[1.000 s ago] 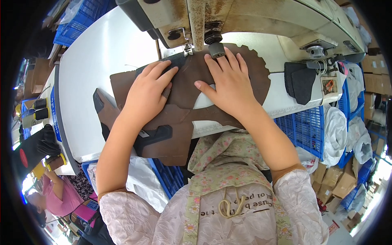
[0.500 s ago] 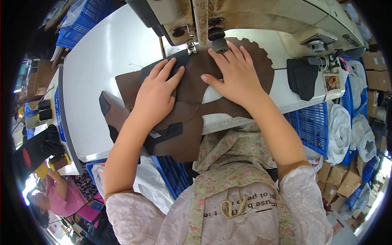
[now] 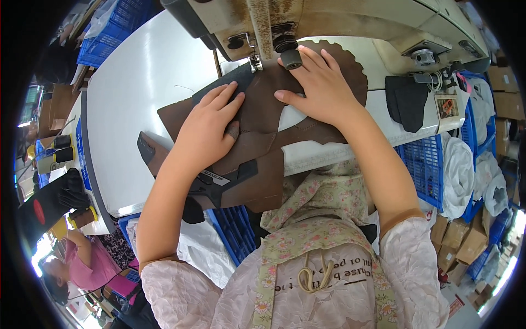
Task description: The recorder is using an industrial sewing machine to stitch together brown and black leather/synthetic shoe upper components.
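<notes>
A brown leather-like shoe upper piece [image 3: 263, 112], with black patches and a scalloped far right edge, lies flat under the head of a sewing machine [image 3: 345, 21]. Its presser foot [image 3: 255, 63] rests at the edge of a black patch on the piece. My left hand [image 3: 211, 120] lies on the brown piece left of the foot, fingers stretched out. My right hand [image 3: 320, 85] presses flat on it to the right, fingers spread, index fingertip partly behind a dark round knob [image 3: 291, 58]. The near part of the piece hangs over the table's front edge.
Dark cut pieces [image 3: 406, 103] lie on the white table [image 3: 131, 98] at the right. Blue crates [image 3: 421, 170] with white bags stand beside it. Thread spools [image 3: 63, 153] sit at the left, where another person in pink [image 3: 93, 263] works.
The brown piece has turned slightly, its near part swinging right. Both hands have shifted a little with it, the right one slightly farther from me.
</notes>
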The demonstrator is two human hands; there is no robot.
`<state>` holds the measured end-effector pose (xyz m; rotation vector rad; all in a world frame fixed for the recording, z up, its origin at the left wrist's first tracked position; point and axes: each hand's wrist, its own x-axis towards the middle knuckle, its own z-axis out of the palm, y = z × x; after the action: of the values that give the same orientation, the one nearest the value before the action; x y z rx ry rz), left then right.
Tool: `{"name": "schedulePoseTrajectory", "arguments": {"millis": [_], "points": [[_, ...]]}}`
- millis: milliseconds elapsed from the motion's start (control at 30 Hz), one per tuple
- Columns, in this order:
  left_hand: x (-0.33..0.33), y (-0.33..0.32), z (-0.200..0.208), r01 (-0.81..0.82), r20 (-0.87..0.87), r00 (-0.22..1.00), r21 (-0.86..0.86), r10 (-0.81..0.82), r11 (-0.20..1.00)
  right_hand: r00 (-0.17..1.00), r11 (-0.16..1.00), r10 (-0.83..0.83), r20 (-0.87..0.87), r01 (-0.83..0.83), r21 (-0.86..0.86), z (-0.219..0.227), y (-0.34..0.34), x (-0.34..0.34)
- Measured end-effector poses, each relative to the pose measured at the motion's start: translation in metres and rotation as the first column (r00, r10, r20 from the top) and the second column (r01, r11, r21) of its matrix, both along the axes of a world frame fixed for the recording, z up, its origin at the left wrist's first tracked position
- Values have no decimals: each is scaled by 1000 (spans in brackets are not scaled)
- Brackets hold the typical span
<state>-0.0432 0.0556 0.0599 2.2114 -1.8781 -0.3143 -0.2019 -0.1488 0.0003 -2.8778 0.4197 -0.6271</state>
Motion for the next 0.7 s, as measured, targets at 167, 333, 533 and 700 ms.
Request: {"name": "schedulePoseTrajectory", "arguments": {"millis": [167, 333, 533, 700], "points": [[-9, -5, -6, -21, 65, 998, -6, 21, 1000, 998, 998, 52, 21, -51, -43, -6, -12, 4], [-21, -13, -10, -75, 166, 983, -15, 77, 997, 996, 994, 84, -43, -86, -66, -4, -28, 11], [-14, -18, 4, -38, 102, 994, 61, 31, 997, 994, 993, 91, -58, -96, -74, 2, -26, 14], [-4, -15, 23, 83, 55, 994, 185, -94, 979, 985, 986, 128, 117, -114, -118, 3, 1, 10]]}}
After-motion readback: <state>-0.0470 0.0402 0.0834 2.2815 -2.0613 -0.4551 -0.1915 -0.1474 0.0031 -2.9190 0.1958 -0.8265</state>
